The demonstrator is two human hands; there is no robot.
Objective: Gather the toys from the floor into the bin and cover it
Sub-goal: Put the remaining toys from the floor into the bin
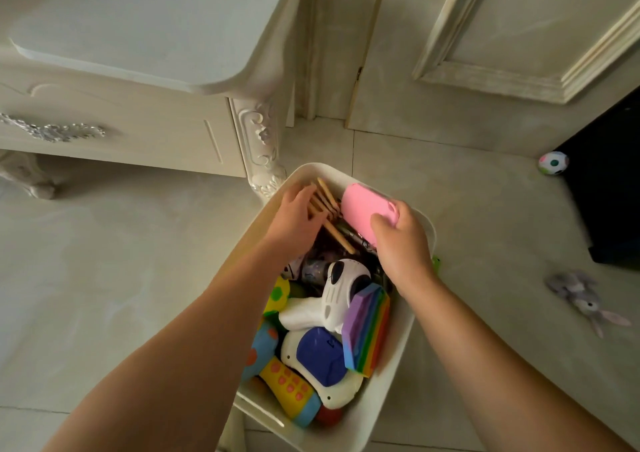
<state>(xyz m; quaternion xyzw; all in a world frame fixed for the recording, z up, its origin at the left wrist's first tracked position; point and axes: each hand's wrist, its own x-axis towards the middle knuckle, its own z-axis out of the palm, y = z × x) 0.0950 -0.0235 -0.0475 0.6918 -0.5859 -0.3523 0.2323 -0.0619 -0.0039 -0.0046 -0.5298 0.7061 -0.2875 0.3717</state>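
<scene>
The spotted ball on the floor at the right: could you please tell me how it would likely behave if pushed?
The spotted ball is round and lies on smooth tiled floor, so a nudge would probably set it rolling. The dark object beside it might block it on that side. It looks small, likely light.

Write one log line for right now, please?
left hand: holds wooden sticks | right hand: grips pink toy | bin: uncovered | floor: spotted ball, grey bunny
</scene>
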